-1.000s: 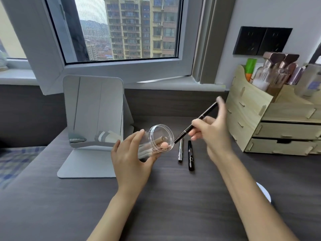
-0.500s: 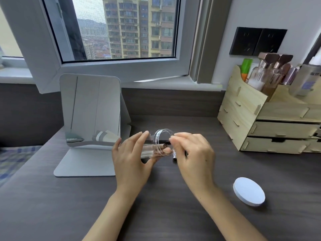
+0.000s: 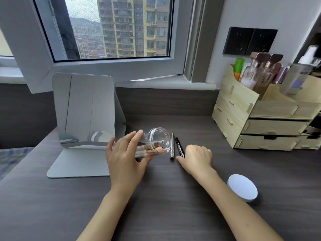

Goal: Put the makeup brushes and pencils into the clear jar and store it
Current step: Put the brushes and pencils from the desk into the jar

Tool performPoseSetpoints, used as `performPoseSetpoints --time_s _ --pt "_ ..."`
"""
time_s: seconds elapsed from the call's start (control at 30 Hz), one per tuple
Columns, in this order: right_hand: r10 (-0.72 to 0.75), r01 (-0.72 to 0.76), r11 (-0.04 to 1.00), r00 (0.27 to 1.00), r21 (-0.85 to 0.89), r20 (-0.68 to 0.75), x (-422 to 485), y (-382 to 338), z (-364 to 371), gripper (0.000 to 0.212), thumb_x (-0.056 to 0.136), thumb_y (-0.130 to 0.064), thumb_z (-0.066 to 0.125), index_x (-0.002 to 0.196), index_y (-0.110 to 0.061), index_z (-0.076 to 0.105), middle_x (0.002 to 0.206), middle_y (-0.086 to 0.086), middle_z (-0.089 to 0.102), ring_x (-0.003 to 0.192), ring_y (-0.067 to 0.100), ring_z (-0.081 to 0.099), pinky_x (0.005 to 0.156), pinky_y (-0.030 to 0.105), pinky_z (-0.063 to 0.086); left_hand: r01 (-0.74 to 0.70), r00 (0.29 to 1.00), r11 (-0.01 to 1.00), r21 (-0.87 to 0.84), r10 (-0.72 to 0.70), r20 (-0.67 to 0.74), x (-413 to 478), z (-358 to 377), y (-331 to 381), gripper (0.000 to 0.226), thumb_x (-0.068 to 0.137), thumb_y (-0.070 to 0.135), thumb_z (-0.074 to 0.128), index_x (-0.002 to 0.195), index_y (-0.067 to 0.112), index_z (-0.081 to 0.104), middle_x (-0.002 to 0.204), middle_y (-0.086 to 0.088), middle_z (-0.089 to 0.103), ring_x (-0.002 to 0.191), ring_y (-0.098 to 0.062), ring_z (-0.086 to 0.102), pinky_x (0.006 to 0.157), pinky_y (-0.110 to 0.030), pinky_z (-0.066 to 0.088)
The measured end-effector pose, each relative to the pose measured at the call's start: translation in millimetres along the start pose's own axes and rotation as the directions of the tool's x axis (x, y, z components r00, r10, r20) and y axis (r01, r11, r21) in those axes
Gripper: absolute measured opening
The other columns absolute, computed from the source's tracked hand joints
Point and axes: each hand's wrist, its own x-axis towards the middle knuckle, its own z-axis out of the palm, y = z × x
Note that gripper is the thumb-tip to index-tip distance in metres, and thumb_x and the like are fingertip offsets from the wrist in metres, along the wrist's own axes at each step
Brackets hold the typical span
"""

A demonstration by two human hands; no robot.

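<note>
My left hand grips the clear jar, tilted on its side with its mouth facing right. Several brush handles and a pencil lie inside it. On the dark desk just right of the jar lie a silver pencil and a black pencil, side by side. My right hand rests on the desk at the near end of the black pencil, fingers curled and touching it; whether it grips the pencil I cannot tell.
A standing mirror is left of the jar. A wooden drawer organiser with bottles stands at the back right. A round white lid lies on the desk near my right forearm.
My right hand brought a black pencil to the jar's mouth, left it inside, then moved right and down to the pencils on the desk. The jar stays tilted in my left hand.
</note>
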Motion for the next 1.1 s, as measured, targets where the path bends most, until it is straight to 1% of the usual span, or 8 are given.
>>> performPoseSetpoints --time_s 0.13,0.23,0.37,0.43,0.6,0.77,0.9,1.1 --pt "0.086 -0.089 0.992 0.996 0.091 0.036 -0.3 4.9 -8.0 0.026 0.093 -0.021 0.047 0.11 -0.006 0.06 0.121 0.015 0.062 0.116 0.035 0.056 0.088 0.033 0.046 0.002 1.0 1.0 0.0 -0.002 -0.001 -0.2 -0.3 -0.2 0.063 0.066 0.046 0.077 0.119 0.02 0.056 0.116 -0.001 0.066 0.108 -0.014 0.056 0.104 -0.049 0.034" --pt "0.128 -0.073 0.914 0.985 0.399 -0.115 -6.2 19.6 -16.2 0.027 0.093 -0.023 0.049 0.071 -0.007 0.056 0.082 0.018 0.061 0.09 0.038 0.064 0.066 0.033 0.043 0.006 1.0 1.0 -0.009 -0.006 -0.003 0.2 -0.8 0.5 0.064 0.066 0.045 0.078 0.12 0.02 0.055 0.116 -0.002 0.066 0.108 -0.013 0.054 0.105 -0.048 0.033" --pt "0.055 0.053 0.162 0.997 0.985 -0.062 -29.6 25.3 -38.8 0.014 0.09 -0.009 0.058 0.077 -0.01 0.054 0.074 0.012 0.066 0.06 0.023 0.07 0.058 0.033 0.059 -0.009 1.0 1.0 -0.013 0.01 0.009 -0.2 -0.4 2.2 0.064 0.067 0.047 0.077 0.12 0.02 0.055 0.116 -0.001 0.066 0.108 -0.015 0.057 0.106 -0.048 0.032" --pt "-0.043 0.129 0.039 0.991 0.991 -0.127 -42.0 16.3 -50.2 0.009 0.087 -0.007 0.063 0.08 -0.012 0.061 0.073 0.004 0.07 0.067 0.016 0.07 0.062 0.025 0.059 -0.022 1.0 1.0 -0.014 0.022 0.018 -0.9 0.2 3.9 0.066 0.065 0.045 0.079 0.121 0.021 0.054 0.116 -0.001 0.066 0.108 -0.015 0.058 0.106 -0.048 0.032" --pt "-0.124 0.252 0.183 0.965 0.95 -0.232 -45.3 -17.3 -50.1 0.017 0.077 0.0 0.069 0.076 -0.016 0.066 0.065 -0.002 0.067 0.049 0.004 0.057 0.046 0.023 0.046 -0.019 0.999 1.0 -0.024 0.02 0.026 -1.6 -4.1 5.8 0.064 0.068 0.046 0.074 0.123 0.021 0.053 0.117 -0.001 0.065 0.109 -0.013 0.055 0.104 -0.049 0.033" --pt "-0.07 0.248 0.332 0.969 0.91 -0.238 -37.6 -29.1 -41.0 0.02 0.078 -0.014 0.068 0.082 -0.028 0.055 0.079 0.011 0.072 0.051 0.017 0.064 0.047 0.027 0.05 0.008 0.999 1.0 -0.019 -0.008 0.033 -1.0 -6.5 3.8 0.064 0.067 0.044 0.075 0.122 0.022 0.052 0.117 -0.001 0.065 0.107 -0.015 0.058 0.104 -0.05 0.035" --pt "-0.043 0.331 0.53 0.93 0.781 -0.366 -34.8 -25.0 -39.0 0.015 0.074 -0.019 0.074 0.069 -0.021 0.06 0.058 -0.006 0.061 0.052 0.007 0.054 0.054 0.022 0.045 0.014 1.0 1.0 -0.015 -0.013 0.025 0.0 -5.5 2.8 0.062 0.068 0.048 0.074 0.121 0.021 0.055 0.117 0.0 0.065 0.106 -0.016 0.059 0.104 -0.048 0.034" --pt "0.074 0.265 0.479 0.938 0.837 -0.34 -22.9 -8.4 -31.4 0.012 0.082 -0.011 0.064 0.074 -0.014 0.073 0.059 -0.005 0.068 0.049 -0.002 0.057 0.056 0.023 0.048 0.023 1.0 1.0 -0.013 -0.023 -0.005 0.1 -4.7 2.3 0.062 0.067 0.046 0.077 0.119 0.021 0.056 0.115 -0.001 0.066 0.105 -0.016 0.059 0.102 -0.05 0.035"
